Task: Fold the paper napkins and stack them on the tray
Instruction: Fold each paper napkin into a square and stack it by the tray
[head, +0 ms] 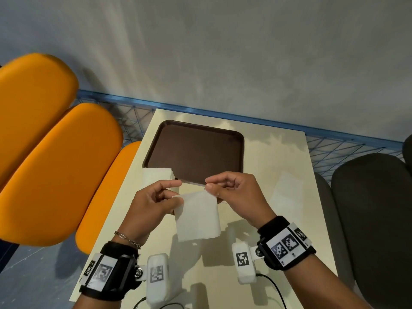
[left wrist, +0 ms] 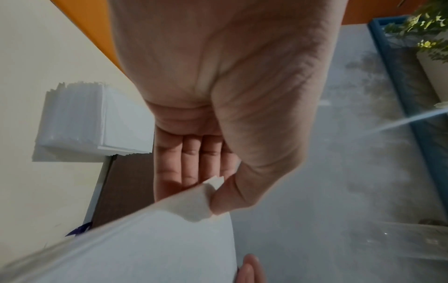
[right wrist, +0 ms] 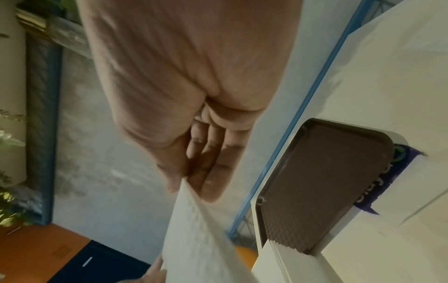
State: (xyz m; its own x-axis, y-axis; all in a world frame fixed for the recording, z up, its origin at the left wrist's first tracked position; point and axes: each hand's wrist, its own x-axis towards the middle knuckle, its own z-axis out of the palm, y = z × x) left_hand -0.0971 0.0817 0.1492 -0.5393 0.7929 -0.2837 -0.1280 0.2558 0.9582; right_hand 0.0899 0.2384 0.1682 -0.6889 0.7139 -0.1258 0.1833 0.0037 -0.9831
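A white paper napkin (head: 197, 217) hangs in the air over the near half of the table. My left hand (head: 176, 192) pinches its upper left corner and my right hand (head: 208, 185) pinches its upper right corner. The left wrist view shows thumb and fingers of the left hand (left wrist: 208, 191) clamping the napkin (left wrist: 157, 239) at a folded-over corner. In the right wrist view the right hand (right wrist: 189, 183) nips the napkin (right wrist: 194, 239) edge. The brown tray (head: 194, 150) lies beyond, with nothing on it. A stack of napkins (head: 157, 175) sits at its near left corner.
A pale sheet (head: 287, 190) lies on the cream table (head: 256, 253) to the right of my hands. A blue-purple printed wrapper (right wrist: 387, 181) sits by the tray's edge. Orange seats (head: 55, 170) flank the left, dark seats (head: 374, 219) the right, and a blue wire fence (head: 334, 143) runs behind.
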